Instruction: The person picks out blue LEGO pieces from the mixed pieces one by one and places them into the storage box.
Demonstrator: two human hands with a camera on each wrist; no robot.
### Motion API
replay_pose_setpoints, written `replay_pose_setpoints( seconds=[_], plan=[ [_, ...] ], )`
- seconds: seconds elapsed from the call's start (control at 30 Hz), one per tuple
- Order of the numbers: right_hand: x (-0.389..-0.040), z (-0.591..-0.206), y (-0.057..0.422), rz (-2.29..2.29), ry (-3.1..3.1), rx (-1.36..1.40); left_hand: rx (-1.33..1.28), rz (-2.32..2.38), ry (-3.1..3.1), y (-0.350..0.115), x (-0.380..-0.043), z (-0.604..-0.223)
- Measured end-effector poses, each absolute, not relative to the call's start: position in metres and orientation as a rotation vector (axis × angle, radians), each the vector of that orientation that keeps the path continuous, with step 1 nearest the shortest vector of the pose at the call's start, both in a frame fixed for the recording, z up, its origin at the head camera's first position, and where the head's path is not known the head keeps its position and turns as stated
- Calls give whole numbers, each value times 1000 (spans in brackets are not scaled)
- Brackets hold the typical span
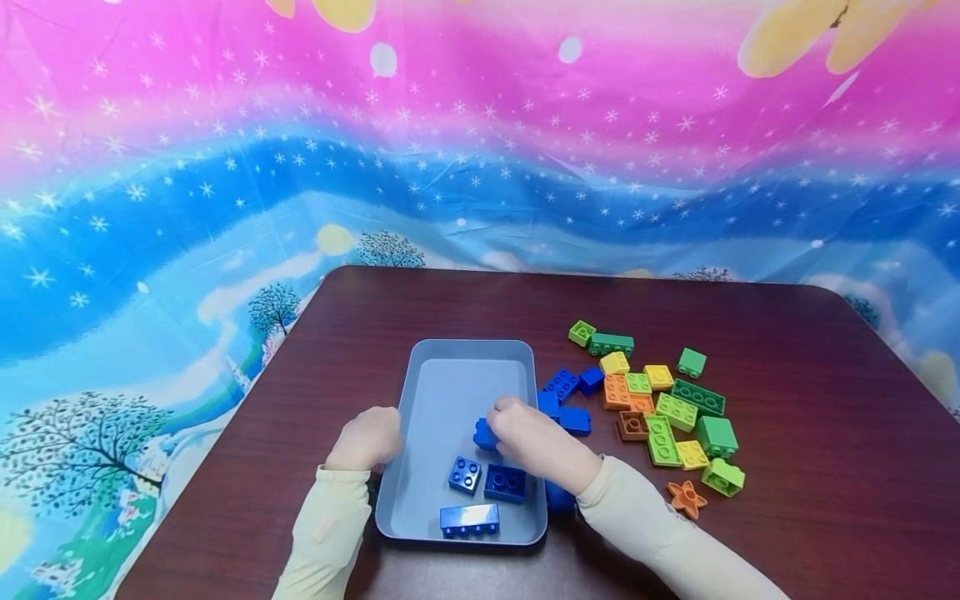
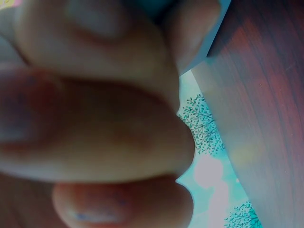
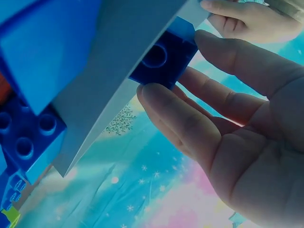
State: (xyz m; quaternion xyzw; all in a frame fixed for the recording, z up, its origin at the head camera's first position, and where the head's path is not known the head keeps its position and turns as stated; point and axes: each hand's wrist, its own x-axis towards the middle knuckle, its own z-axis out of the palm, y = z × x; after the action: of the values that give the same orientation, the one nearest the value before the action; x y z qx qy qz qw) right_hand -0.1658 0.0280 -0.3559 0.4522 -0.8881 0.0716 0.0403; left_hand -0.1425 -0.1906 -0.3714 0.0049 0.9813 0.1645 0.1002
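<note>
My left hand [image 1: 365,439] is at the left rim of a grey tray [image 1: 442,350], its fingers curled. In the left wrist view the curled fingers [image 2: 104,128] are close up, with the tray's edge [image 2: 202,54] passing between finger and thumb. Over the tray's right half, my right hand [image 1: 528,437] pinches a blue toy building brick [image 1: 485,434]. The right wrist view shows this brick [image 3: 166,59] held between thumb and fingertips, its hollow underside visible. In the tray below lie a studded blue brick [image 1: 465,474], an upturned blue brick [image 1: 506,483] and a long blue brick [image 1: 469,518].
More blue bricks [image 1: 575,420] lie just right of the tray, one [image 1: 560,497] partly behind my right forearm. Farther right are several green, yellow, orange and brown bricks [image 1: 677,411] and an orange star-shaped piece [image 1: 686,498]. A patterned cloth [image 1: 480,192] hangs behind the dark wooden table [image 1: 817,400].
</note>
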Motion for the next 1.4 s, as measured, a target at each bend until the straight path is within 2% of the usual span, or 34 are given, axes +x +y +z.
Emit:
replay_pose_setpoints(
  seconds=[0.53,1.4],
  plan=[
    [-165,-358,16,116,-2648,1501,7,519,2903,-191,-142,-372],
    [-170,-362,13,77,-2713,1519,14,509,2891,-191,-142,-371]
  ],
)
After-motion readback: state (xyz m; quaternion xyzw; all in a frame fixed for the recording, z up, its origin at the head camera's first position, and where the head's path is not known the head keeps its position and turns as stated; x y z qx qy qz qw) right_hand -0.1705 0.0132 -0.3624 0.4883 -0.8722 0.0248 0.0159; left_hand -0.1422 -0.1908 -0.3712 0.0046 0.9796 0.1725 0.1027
